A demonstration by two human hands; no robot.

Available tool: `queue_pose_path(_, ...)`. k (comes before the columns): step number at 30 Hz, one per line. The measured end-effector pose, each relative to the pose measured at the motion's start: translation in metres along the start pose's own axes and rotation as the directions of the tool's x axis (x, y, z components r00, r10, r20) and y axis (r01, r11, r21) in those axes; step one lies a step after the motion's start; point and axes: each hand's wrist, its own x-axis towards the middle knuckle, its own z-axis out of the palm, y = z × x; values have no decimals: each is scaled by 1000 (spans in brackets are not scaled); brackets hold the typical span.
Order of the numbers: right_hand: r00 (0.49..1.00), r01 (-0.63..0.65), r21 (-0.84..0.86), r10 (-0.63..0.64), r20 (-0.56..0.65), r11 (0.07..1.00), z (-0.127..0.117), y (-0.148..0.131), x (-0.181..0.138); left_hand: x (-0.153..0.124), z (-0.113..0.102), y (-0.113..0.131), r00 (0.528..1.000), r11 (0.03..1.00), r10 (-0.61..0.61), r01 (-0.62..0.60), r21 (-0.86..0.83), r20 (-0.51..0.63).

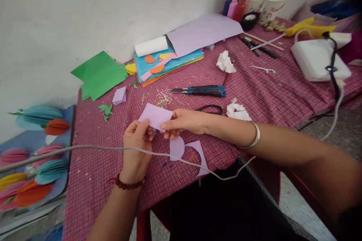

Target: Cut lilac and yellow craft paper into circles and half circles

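Both hands pinch one small piece of light purple paper [156, 115] above the checked tablecloth. My left hand [139, 137] grips its lower left edge, thumb on top. At the right corner, the thumb and fingers of my right hand [181, 122] are closed on the same paper. Below it on the cloth lie a rounded purple paper cutout [177, 148] and a curved purple offcut [200, 157]. Black-handled scissors [215, 109] lie partly hidden behind my right hand. Farther back rests a blue and black utility knife [205, 90].
A stack of small purple papers [119, 95] and green sheets [102, 75] lie at the left. A large purple sheet [206, 31] is at the back. Crumpled white paper [226, 62] and a white box [318, 60] stand rightward. A grey cable [107, 148] crosses in front of my wrists.
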Motion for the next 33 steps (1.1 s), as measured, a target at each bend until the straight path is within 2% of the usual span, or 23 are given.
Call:
queue_pose_path(11,993,16,57,-23,116,998,-1,5,1,-1,3,1,999,998,-41,41,-51,-5)
queue_pose_path(17,998,9,30,-11,69,1000,1,4,1,-1,3,1,997,995,-82,81,-59,-11)
queue_pose_path(20,1000,20,22,-20,2,1000,4,2,0,-2,3,0,996,994,-88,86,-69,-17)
queue_pose_path(25,990,80,-36,-83,-112,996,7,2,-1,-1,4,-2,999,999,-35,34,-32,-32)
queue_pose_path(33,984,112,-65,-120,-134,992,8,3,-1,-5,6,-5,996,995,79,-81,52,47)
